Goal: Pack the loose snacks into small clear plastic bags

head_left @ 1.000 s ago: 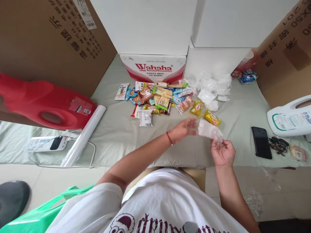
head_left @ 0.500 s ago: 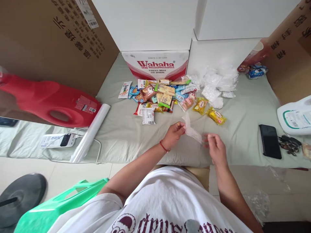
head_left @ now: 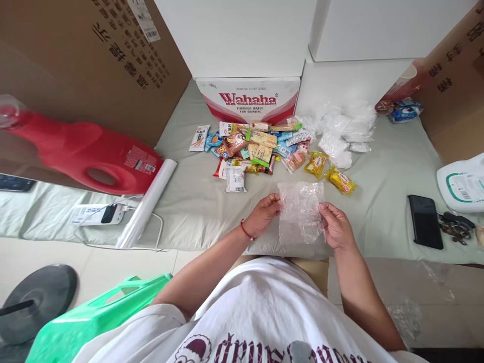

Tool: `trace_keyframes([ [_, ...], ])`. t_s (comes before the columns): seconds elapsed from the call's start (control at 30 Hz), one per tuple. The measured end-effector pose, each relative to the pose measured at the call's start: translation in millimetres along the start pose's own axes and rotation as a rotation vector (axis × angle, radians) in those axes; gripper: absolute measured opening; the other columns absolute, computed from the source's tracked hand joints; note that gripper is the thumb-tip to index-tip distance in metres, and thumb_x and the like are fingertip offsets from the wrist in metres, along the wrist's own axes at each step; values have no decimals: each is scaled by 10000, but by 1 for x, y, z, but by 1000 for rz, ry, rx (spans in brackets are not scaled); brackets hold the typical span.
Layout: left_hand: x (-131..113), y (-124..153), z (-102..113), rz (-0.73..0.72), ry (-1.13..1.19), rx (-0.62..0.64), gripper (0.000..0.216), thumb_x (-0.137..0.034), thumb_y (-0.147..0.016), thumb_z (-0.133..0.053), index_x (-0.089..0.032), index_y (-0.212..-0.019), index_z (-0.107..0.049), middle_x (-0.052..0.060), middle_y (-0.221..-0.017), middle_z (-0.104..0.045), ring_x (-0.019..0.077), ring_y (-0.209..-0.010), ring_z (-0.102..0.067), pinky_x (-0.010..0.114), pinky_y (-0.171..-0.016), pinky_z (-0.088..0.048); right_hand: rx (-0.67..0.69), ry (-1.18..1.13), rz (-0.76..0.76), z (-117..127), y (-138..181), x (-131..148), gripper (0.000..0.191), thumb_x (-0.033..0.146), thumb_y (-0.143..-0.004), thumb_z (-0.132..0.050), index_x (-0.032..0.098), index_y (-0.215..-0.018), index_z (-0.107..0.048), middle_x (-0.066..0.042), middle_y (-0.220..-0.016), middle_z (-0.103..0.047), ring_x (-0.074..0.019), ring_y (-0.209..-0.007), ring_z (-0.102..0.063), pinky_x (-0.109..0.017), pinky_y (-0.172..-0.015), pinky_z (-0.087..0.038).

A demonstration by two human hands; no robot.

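Observation:
A clear plastic bag [head_left: 300, 210] is stretched flat between my two hands above the front edge of a grey-green cloth [head_left: 196, 201]. My left hand [head_left: 263, 216], with a red cord at the wrist, pinches the bag's left edge. My right hand [head_left: 336, 228] pinches its right edge. Just beyond the bag lies a heap of small wrapped snacks [head_left: 257, 148], with two yellow packets [head_left: 328, 171] at its right end. A pile of more clear bags [head_left: 340, 128] sits behind those.
A Wahaha carton [head_left: 249, 98] stands at the back. A red jug [head_left: 83, 151], a roll of film [head_left: 147, 201] and a power strip [head_left: 98, 214] lie left. A black phone [head_left: 425, 221], keys and a white jug [head_left: 463, 184] lie right. A green bag [head_left: 86, 317] sits by my left side.
The crumpled bag, first held in my right hand alone, has been taken by both hands and pulled open flat between them. The view has shifted a little.

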State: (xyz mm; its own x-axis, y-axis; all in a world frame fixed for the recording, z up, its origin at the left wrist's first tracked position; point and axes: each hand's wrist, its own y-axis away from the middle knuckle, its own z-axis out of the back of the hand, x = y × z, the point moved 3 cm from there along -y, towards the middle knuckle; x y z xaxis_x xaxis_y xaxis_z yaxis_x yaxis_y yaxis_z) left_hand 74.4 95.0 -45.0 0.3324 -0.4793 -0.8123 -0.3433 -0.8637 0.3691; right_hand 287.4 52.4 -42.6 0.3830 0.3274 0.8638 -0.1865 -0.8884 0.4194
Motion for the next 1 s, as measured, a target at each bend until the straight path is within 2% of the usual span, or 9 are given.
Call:
trace_keyframes([
  [0.1,13,4,6,133,81,22,497,-566,-675,-858,-211,-847,-556,-13,-832,-578,137,-766,-567,283,-729,-479,-1,-25,-78,-3,3,-9,448,546,-632,-926,217,-743,-643,68,-617,-522,-86,-511,-497,-194,-421,-432],
  [0.17,15,8,7,102,29,-59,508,-665,-758,-752,-224,-887,-534,18,-911,-594,174,-851,-594,306,-741,-506,-14,-13,-73,-6,4,-13,454,553,-650,-916,216,-740,-626,76,-591,-501,-75,-481,-461,-187,-399,-392],
  [0.3,-5,28,10,-376,-451,-436,500,-702,-914,-543,-219,-1044,-540,94,-1098,-586,227,-1049,-577,380,-887,-510,-80,30,10,-9,8,-11,462,585,-688,-886,217,-748,-613,64,-640,-549,-72,-486,-483,-185,-388,-373],
  [0.37,-15,41,-1,-619,-709,-338,559,-722,-904,-548,-206,-1120,-559,128,-1145,-589,258,-1092,-584,432,-973,-483,-80,55,54,-13,11,-8,455,599,-726,-857,216,-758,-615,48,-689,-593,-69,-491,-502,-184,-387,-373],
  [0.43,-14,50,-17,-725,-883,-102,719,-785,-790,-656,-198,-1199,-582,166,-1220,-601,313,-1168,-586,486,-1043,-454,-56,81,92,-19,14,-5,429,597,-776,-823,214,-777,-629,38,-704,-610,-64,-490,-500,-182,-397,-383],
  [0.53,-5,52,-29,-680,-936,0,632,-723,-768,-735,-203,-1120,-662,173,-1209,-649,356,-1255,-560,524,-1099,-416,-18,121,118,-29,16,-1,411,597,-810,-795,211,-806,-654,35,-683,-610,-58,-465,-471,-181,-384,-361],
  [0.67,-1,40,-17,-428,-557,-93,344,-522,-951,-604,-210,-821,-668,74,-892,-677,238,-971,-625,416,-966,-481,-30,191,110,-26,15,2,433,607,-771,-823,203,-835,-680,54,-602,-554,-49,-416,-407,-180,-347,-287],
  [0.83,-8,30,19,-119,-35,-196,337,-532,-836,-703,-200,-833,-640,53,-962,-683,203,-978,-631,317,-841,-508,-87,194,92,5,13,-3,407,571,-759,-848,205,-861,-702,46,-631,-547,-56,-469,-407,-179,-381,-290],
  [1.0,-9,41,32,-153,-179,-338,471,-673,-921,-532,-224,-1043,-609,90,-1150,-691,235,-1165,-625,370,-931,-511,-35,232,215,21,22,-12,296,509,-845,-791,225,-837,-706,5,-766,-603,-103,-623,-487,-224,-544,-427],
])
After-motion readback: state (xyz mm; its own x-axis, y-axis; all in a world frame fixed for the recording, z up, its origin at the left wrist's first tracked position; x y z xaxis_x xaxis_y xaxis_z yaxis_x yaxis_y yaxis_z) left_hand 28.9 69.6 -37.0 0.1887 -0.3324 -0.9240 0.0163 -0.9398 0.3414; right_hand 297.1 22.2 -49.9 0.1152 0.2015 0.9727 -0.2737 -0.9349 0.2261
